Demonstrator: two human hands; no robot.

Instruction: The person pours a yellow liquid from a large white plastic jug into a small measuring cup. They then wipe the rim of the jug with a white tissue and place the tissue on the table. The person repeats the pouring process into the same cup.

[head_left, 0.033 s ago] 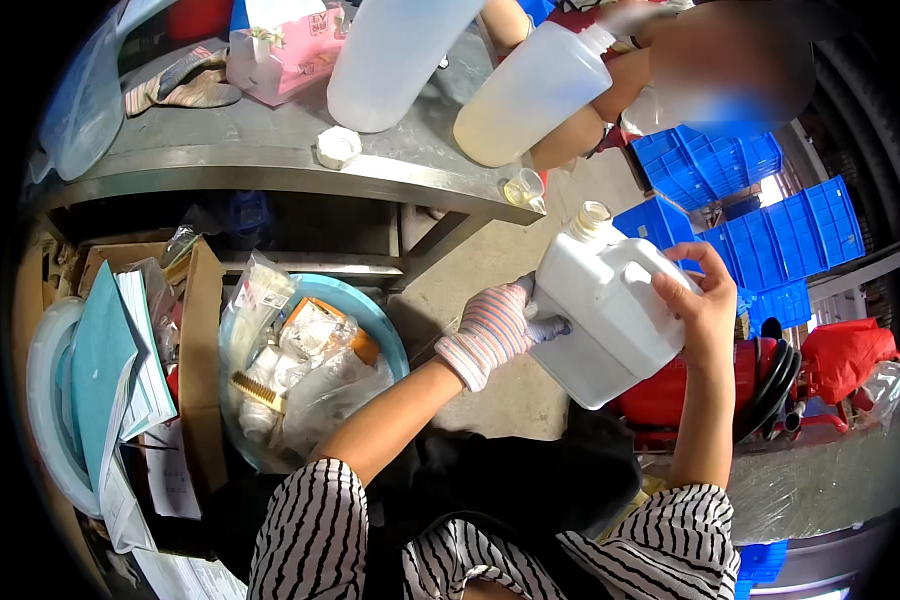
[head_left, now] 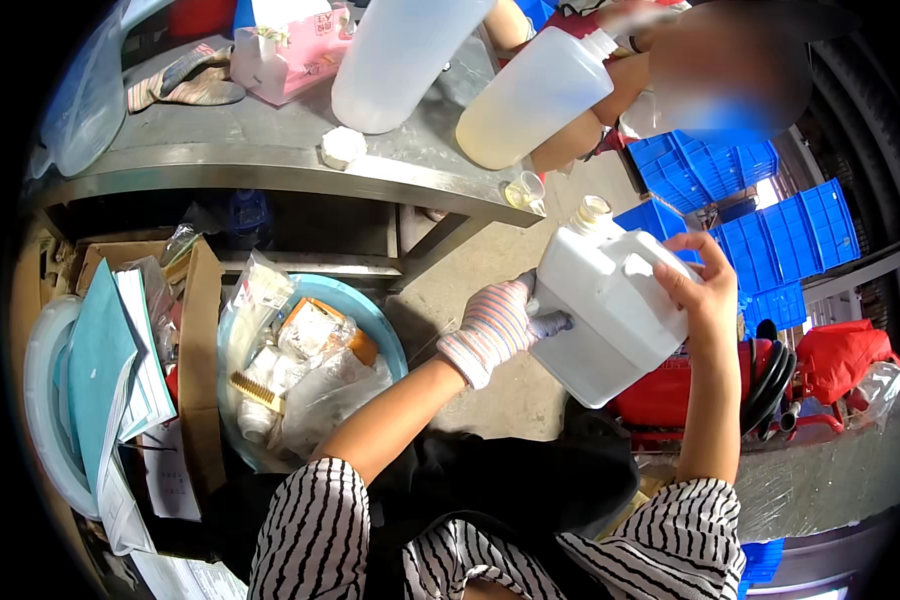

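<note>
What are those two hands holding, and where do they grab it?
A white plastic jug: the gloved left hand at its side, the bare right hand near its handle.

grey metal table (head_left: 260, 137), brightly lit pale floor (head_left: 510, 405), blue crates (head_left: 785, 238)

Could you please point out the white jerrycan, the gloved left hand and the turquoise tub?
White jerrycan (head_left: 608, 325), head view: side wall.
Gloved left hand (head_left: 490, 328), head view: back of hand.
Turquoise tub (head_left: 380, 316), head view: right inner wall.
</note>
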